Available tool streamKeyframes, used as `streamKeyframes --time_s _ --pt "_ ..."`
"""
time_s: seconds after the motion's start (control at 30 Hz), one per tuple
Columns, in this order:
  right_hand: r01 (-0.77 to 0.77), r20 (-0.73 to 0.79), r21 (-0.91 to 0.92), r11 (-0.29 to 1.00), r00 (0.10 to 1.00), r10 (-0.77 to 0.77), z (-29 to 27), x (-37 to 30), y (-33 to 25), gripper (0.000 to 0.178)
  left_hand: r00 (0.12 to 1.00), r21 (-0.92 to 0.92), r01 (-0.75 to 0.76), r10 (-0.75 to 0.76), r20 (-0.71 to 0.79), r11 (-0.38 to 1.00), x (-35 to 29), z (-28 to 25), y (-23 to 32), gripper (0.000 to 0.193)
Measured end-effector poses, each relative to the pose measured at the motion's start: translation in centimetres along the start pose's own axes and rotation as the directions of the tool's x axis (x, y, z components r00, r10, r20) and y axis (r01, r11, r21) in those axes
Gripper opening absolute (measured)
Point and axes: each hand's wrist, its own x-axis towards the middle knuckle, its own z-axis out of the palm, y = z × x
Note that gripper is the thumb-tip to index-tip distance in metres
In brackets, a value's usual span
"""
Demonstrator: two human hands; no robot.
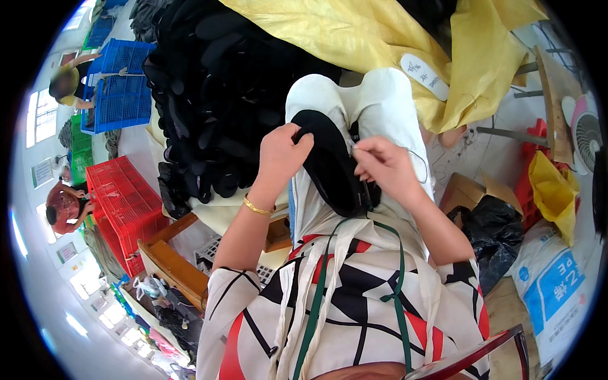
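Currently a black shoe (330, 166) lies across the lap, on the white cloth (387, 95) over the knees, between both hands. Its long axis runs slantwise: far end up and to the left, near end down and to the right, toward the waist. Cannot tell toe from heel.

Left hand (285, 153): thumb and fingers pinch the shoe's left edge, close to the far end — grip closed on it, with most of the shoe's length running down and right from the fingers.

Right hand (385, 164): on the opposite side, just beside the right edge, fingertips drawn together. They seem to pinch a thin pale thing (352, 145), too small to identify; whether it touches the shoe, cannot tell.

Key relation: the right fingertips face the shoe's right edge side-on, across its long axis, while the left hand is the nearer one to the far end. The near end is free of both hands. Beyond the left forearm — a large heap of black pieces (221, 95).
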Motion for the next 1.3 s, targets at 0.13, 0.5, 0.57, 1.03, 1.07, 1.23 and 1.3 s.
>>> streamKeyframes --time_s 0.13,0.5,0.57,1.03,1.07,1.23,1.3 --pt "0.062 0.125 -0.226 0.972 0.992 -0.034 3.0 2.7 0.6 0.010 0.956 -0.381 0.294 -0.275 0.104 0.877 -0.7 0.0 -0.1 0.018" --pt "0.250 0.126 -0.540 0.804 0.968 -0.216 4.4 4.4 2.1 0.012 0.949 -0.506 0.306 -0.304 0.089 0.806 -1.0 0.9 -1.1 0.015" --pt "0.254 0.133 -0.552 0.794 0.967 -0.217 4.4 4.5 2.1 0.012 0.951 -0.504 0.299 -0.298 0.086 0.811 -1.1 0.9 -1.2 0.015" --pt "0.461 0.215 -0.757 0.463 0.845 -0.491 5.6 4.6 5.6 0.013 0.908 -0.537 0.418 -0.362 0.213 0.733 -0.4 0.1 -0.9 0.018" --pt "0.475 0.211 -0.753 0.455 0.830 -0.516 5.9 4.8 5.6 0.013 0.905 -0.529 0.424 -0.361 0.224 0.735 -0.3 0.0 -0.9 0.018" --pt "0.490 0.256 -0.747 0.449 0.835 -0.486 5.5 5.3 5.8 0.014 0.901 -0.554 0.431 -0.371 0.224 0.712 -0.5 0.0 -0.7 0.017" --pt "0.471 0.276 -0.763 0.443 0.857 -0.436 5.2 5.1 5.0 0.012 0.900 -0.556 0.434 -0.374 0.225 0.709 -0.6 -0.1 -0.6 0.017"
